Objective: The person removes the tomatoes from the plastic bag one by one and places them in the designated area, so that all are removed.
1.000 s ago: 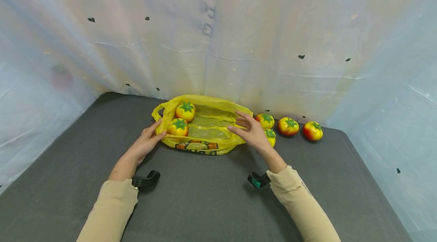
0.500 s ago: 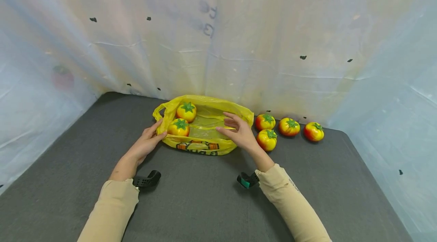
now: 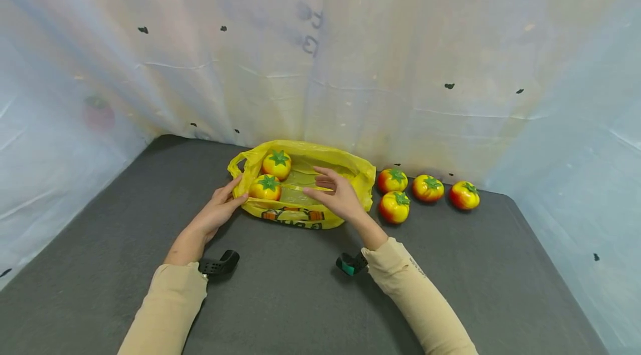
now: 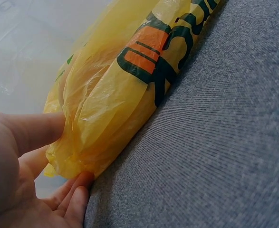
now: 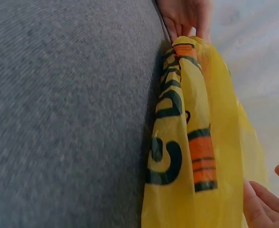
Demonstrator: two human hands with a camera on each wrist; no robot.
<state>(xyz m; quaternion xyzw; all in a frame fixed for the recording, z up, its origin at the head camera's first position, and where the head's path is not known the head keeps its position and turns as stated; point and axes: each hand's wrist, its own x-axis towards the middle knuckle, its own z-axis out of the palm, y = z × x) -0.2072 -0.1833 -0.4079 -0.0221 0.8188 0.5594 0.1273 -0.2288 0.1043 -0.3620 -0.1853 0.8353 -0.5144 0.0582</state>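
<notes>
The right hand moved left over the bag, half-spread.

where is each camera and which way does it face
Head: on the head, facing forward and down at the yellow bag; left hand, right hand and sleeves show.
Left wrist: on that wrist, facing the bag's left end; left hand shows.
Right wrist: on that wrist, facing the bag's printed side; parts of both hands show.
Wrist views share the bag and left hand.

Near the far left corner of the table, a red shape on the sheet is blurred. The right hand covers part of the bag.
</notes>
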